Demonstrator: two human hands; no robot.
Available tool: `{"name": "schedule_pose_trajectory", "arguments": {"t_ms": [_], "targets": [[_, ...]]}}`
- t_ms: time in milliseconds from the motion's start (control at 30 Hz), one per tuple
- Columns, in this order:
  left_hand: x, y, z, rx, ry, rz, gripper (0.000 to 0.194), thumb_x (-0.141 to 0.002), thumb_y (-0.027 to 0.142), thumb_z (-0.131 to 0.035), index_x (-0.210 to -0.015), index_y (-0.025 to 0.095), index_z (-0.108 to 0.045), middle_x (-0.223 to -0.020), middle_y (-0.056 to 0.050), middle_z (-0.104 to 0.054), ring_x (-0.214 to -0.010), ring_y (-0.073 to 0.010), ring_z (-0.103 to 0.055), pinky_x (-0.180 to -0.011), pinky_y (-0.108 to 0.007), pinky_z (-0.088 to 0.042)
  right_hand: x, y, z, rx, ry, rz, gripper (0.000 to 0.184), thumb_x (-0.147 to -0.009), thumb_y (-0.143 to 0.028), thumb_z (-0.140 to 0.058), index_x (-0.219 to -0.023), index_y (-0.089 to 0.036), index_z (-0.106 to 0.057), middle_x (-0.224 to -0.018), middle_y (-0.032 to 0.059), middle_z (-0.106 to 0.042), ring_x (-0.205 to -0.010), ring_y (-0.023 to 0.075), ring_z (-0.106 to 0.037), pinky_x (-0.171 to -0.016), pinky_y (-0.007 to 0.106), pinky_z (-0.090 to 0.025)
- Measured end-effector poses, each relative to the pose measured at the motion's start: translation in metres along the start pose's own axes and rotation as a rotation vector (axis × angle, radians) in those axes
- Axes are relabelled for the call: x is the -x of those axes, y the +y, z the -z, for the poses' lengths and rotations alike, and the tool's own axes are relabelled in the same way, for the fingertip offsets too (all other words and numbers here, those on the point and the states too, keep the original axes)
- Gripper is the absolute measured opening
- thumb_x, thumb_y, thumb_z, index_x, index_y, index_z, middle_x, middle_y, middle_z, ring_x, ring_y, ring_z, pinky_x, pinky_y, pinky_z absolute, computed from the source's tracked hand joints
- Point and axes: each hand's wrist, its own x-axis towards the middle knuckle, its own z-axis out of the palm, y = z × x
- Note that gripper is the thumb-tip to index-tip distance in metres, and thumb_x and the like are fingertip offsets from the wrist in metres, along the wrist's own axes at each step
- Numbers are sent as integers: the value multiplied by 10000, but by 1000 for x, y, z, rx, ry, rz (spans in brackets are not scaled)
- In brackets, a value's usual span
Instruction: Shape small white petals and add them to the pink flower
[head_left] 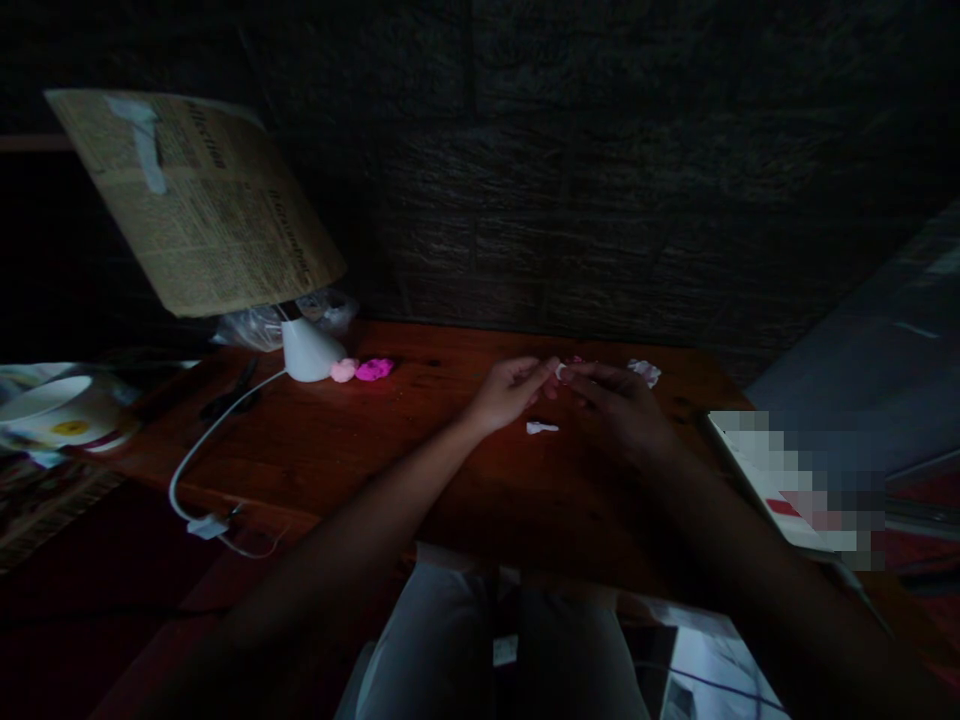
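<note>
A small white bit (560, 372) was up over the desk (420, 450), in between the two hands. The left hand (514, 392) pinched it from one side, and the right hand (616, 398) pinched it from the other, so the fingers of both hands were closed on it. Just under them, a white scrap (541, 427) lay flat on the brown wood. A little pink bit (577, 359) peeked out behind the fingers. Near the right hand, farther back, sat a crumpled pale lump (643, 373).

Well over to the left were two soft-looking lumps, side by side: a light pink lump (344, 370) and a bright pink lump (375, 370). They were next to the white foot of a lamp (306, 352), and its shade looked like newspaper. A see-through bag (251, 328) was behind the lamp. A white cup (56, 408) stood at the far left. At the back was a dark wall (517, 180).
</note>
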Motion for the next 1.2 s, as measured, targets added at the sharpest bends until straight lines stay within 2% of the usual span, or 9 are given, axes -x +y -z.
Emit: {"name": "schedule_pose_trajectory", "arguments": {"t_ms": [167, 267, 467, 567, 700, 867, 967, 1200], "targets": [[0, -2, 0, -25, 0, -49, 408, -874, 552, -579, -789, 156, -629, -699, -2, -631, -536, -66, -447, -536, -233, -347, -1, 0, -1, 43, -17, 65, 438, -648, -614, -782, -745, -189, -740, -745, 38, -693, -598, 112, -475, -555, 262, -387], [0, 0, 0, -49, 15, -93, 391, -858, 544, -607, -798, 158, -628, -750, -17, -663, -605, -76, -518, -597, -229, -393, -2, 4, -2, 34, -16, 46, 479, -644, -646, -767, -746, -180, -734, -741, 48, -698, -591, 113, -491, -543, 258, -392], [1, 1, 0, -35, 19, -99, 344, -841, 497, -650, -855, 154, -657, -806, -43, -702, -676, -91, -582, -639, -230, -427, -3, 6, -2, -43, 36, 9, 416, -621, -527, -828, -854, -189, -762, -812, 45, -722, -608, 106, -507, -549, 249, -396], [0, 0, 1, -24, 7, -85, 283, -857, 436, -647, -883, 155, -663, -830, -49, -708, -692, -98, -594, -651, -244, -438, -1, 4, -2, -30, 53, -11, 384, -594, -486, -855, -831, -196, -774, -808, 35, -715, -621, 105, -505, -557, 247, -399], [0, -1, 1, -10, 5, -98, 241, -876, 392, -625, -858, 154, -656, -838, -55, -709, -746, -110, -620, -717, -262, -464, 0, 0, -2, 8, 66, -11, 358, -606, -503, -844, -788, -202, -778, -812, 42, -723, -662, 122, -533, -592, 259, -425], [0, -1, 1, -36, 4, -105, 257, -875, 409, -629, -846, 156, -663, -829, -54, -711, -758, -117, -625, -720, -262, -464, 0, 1, -2, 31, 72, -20, 380, -611, -535, -838, -776, -199, -775, -835, 45, -723, -667, 123, -541, -603, 267, -433], [1, 0, 0, -54, 22, -102, 248, -875, 402, -633, -833, 160, -669, -818, -48, -709, -739, -113, -623, -697, -252, -455, -2, 3, 0, 34, 73, 7, 407, -583, -555, -848, -759, -198, -767, -869, 57, -726, -675, 133, -550, -607, 275, -442], [1, 3, -1, -69, 93, -116, 205, -871, 358, -646, -872, 158, -688, -859, -53, -721, -741, -102, -618, -690, -234, -451, -4, 10, 4, 133, 5, 107, 488, -640, -648, -785, -788, -184, -762, -789, 58, -702, -705, 171, -582, -630, 295, -462]]}}
